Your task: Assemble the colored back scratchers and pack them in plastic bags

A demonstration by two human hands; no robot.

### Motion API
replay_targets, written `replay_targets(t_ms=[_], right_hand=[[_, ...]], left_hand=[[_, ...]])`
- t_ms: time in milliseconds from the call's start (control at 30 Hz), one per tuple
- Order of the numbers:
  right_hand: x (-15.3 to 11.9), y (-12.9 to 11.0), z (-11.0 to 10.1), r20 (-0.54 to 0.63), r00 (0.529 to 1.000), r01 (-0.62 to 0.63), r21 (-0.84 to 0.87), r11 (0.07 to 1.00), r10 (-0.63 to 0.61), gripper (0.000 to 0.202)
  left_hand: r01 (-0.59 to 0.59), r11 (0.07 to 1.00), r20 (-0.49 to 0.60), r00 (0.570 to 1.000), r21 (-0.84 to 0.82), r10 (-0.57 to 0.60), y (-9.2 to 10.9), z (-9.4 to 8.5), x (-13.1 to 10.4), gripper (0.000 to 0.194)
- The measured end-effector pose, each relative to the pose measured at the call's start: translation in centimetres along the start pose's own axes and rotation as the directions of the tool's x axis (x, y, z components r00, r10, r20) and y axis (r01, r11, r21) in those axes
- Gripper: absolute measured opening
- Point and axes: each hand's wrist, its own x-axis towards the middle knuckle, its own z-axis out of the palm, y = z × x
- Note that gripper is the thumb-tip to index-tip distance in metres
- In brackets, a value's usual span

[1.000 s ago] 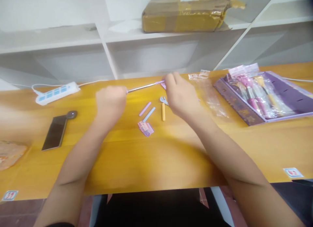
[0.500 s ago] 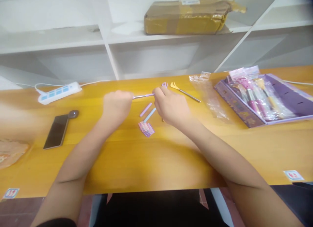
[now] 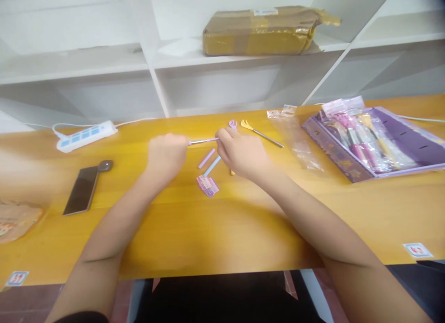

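Observation:
Between my two hands runs the slim silver-and-lilac shaft of a back scratcher [image 3: 200, 142], held level above the table; its ends are hidden in my fists. My left hand [image 3: 168, 154] is closed around one end, and my right hand [image 3: 241, 151] pinches the lilac end. Just behind the right hand a lilac claw head [image 3: 232, 124] shows; I cannot tell what it joins. A yellow claw on a metal rod [image 3: 262, 134] lies beyond. A lilac tube [image 3: 206, 158], a light blue tube [image 3: 212, 166] and a printed pink card [image 3: 207, 185] lie below the shaft.
On the right stands a purple display box [image 3: 354, 172] with several bagged back scratchers, beside a clear plastic bag [image 3: 295, 140]. At left are a power strip [image 3: 86, 135], a phone [image 3: 81, 191] and a small dark gadget [image 3: 105, 165]. A taped carton [image 3: 260, 35] sits on the shelf.
The view has shifted slightly, so the scene sits a little lower. Both hands keep their hold on the back scratcher, with hardly any movement between them.

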Motion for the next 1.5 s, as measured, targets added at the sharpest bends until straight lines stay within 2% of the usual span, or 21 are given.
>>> replay_targets(t_ms=[267,567,867,1067,1267,1367,1500], right_hand=[[0.0,0.5,0.0,-0.031,0.998,0.05,0.028,0.998,-0.049,0.034],[-0.3,1.9,-1.5,-0.093,0.964,0.256,0.048,0.966,-0.251,0.039],[-0.4,2.2,-2.0,-0.155,0.948,0.283,0.002,0.959,-0.279,0.044],[-0.5,2.1,-1.8,-0.163,0.957,0.249,0.032,0.968,-0.241,0.029],[-0.2,1.9,-1.0,-0.166,0.958,0.246,0.052,0.968,-0.235,0.026],[0.0,3.4,-1.1,-0.21,0.952,0.228,0.01,0.974,-0.221,0.026],[0.0,9.0,-2.3,-0.327,0.931,0.16,-0.031,0.987,-0.161,0.033]], left_hand=[[-0.01,1.0,-0.008,1.0,-0.028,0.009,-0.1,0.1,0.1,0.039],[-0.028,0.999,0.035,0.999,-0.033,0.029,0.3,-0.8,-0.4,0.04],[-0.054,0.998,-0.027,0.998,-0.024,0.053,0.1,-0.7,-0.3,0.038],[-0.041,0.998,-0.034,0.999,-0.043,0.04,0.1,-0.8,-0.4,0.039],[-0.045,0.996,-0.028,0.999,-0.08,0.043,0.3,-0.3,-0.2,0.037],[-0.026,0.998,-0.02,0.999,-0.06,0.025,-1.1,-0.5,0.6,0.036],[0.104,0.993,-0.047,0.994,0.052,-0.102,-5.6,-2.3,1.8,0.039]])
